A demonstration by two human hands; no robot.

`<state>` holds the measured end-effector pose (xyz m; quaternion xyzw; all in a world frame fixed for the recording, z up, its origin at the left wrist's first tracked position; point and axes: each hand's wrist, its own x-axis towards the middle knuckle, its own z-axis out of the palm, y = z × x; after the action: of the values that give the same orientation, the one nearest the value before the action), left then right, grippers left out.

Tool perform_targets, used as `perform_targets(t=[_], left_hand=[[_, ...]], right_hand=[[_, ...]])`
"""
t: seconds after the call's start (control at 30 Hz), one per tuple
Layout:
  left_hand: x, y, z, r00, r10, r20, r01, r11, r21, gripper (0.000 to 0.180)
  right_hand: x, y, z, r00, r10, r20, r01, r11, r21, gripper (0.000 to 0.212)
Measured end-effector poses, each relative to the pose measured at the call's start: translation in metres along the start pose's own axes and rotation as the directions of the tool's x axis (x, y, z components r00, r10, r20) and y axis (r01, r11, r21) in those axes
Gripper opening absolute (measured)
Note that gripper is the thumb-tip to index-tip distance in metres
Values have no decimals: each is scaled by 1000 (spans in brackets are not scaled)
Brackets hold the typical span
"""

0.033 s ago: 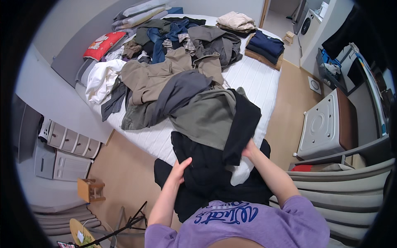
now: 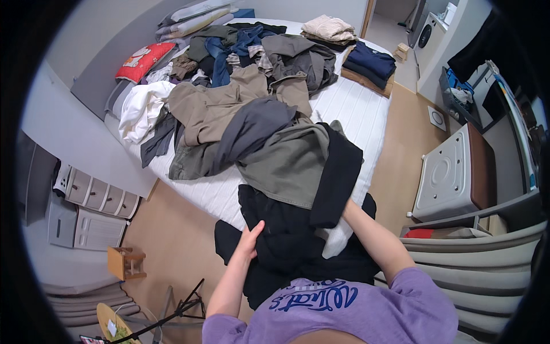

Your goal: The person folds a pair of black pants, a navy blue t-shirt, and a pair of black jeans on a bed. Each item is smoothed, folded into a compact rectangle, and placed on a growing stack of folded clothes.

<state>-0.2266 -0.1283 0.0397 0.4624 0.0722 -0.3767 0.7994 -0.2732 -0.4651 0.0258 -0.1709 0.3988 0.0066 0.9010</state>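
Observation:
Black trousers (image 2: pixel 281 235) hang over the near edge of the bed and spread across my lap. One long trouser leg lies slanted at the right, over an olive-green garment (image 2: pixel 286 166). My left hand (image 2: pixel 249 241) grips the trousers' left edge, thumb on top and fingers behind the cloth. At the right, my right hand (image 2: pixel 350 210) reaches under the slanted black leg, which hides its fingers. Just beyond, a dark grey garment (image 2: pixel 258 126) and brown trousers (image 2: pixel 206 109) lie heaped on the bed.
The white bed (image 2: pixel 358 123) carries more heaped clothes, a white garment (image 2: pixel 140 112) and a red cushion (image 2: pixel 143 60). Folded stacks, one beige (image 2: pixel 327 28) and one navy (image 2: pixel 369 62), sit at the far right. A black tripod (image 2: pixel 186 307) and wooden stool (image 2: pixel 126 262) stand at left.
My right hand has slid farther in under the black trouser leg, so less of it shows. My left hand has barely moved.

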Motion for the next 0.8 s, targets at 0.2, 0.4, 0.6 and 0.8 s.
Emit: perform_targets(t=[0.2, 0.4, 0.6, 0.8], left_hand=[[34, -44, -47, 945, 170, -278, -100, 963, 250, 58], [49, -40, -55, 944, -100, -314, 150, 979, 140, 59], [47, -36, -55, 941, -105, -322, 152, 980, 126, 71], [50, -37, -60, 933, -118, -340, 189, 965, 183, 79]], right_hand=[[76, -46, 176, 969, -221, 110, 219, 975, 29, 78], [100, -86, 433, 665, -600, 445, 680, 732, -29, 97], [142, -50, 419, 578, -494, 650, 753, 16, -657, 133], [145, -17, 214, 670, -492, 557, 443, -337, -831, 65]])
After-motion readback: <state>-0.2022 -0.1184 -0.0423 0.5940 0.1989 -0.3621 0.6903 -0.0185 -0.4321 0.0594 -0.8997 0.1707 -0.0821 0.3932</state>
